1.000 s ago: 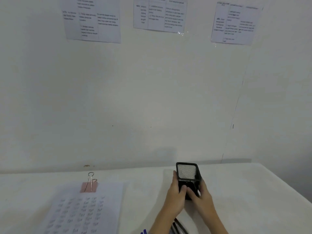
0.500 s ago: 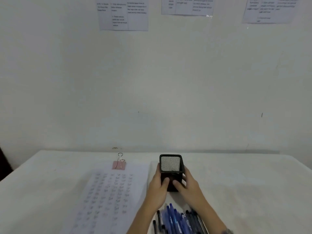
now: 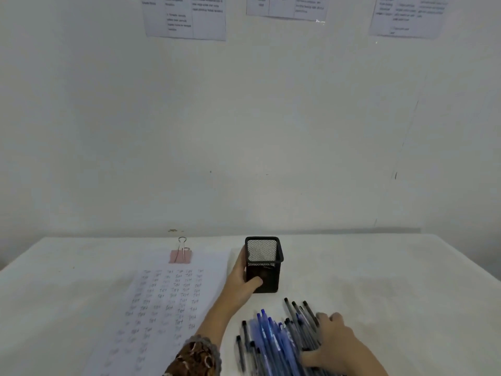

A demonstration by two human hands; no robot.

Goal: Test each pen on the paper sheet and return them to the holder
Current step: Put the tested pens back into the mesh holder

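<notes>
Pens [image 3: 273, 340] lie heaped under seemingly spread right fingers [image 3: 335, 318]; left fingers [image 3: 240, 260] curl round holder [image 3: 264, 264] beside clipped paper sheet [image 3: 168, 302].

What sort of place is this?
Probably an office or study desk: a white table against a wall with printed notices posted, a clipped paper sheet of handwriting, and a mesh pen holder beside loose pens.

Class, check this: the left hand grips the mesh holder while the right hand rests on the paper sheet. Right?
No. In the head view the left hand grips the mesh holder, but the right hand rests on the pile of pens, not the paper sheet.
</notes>
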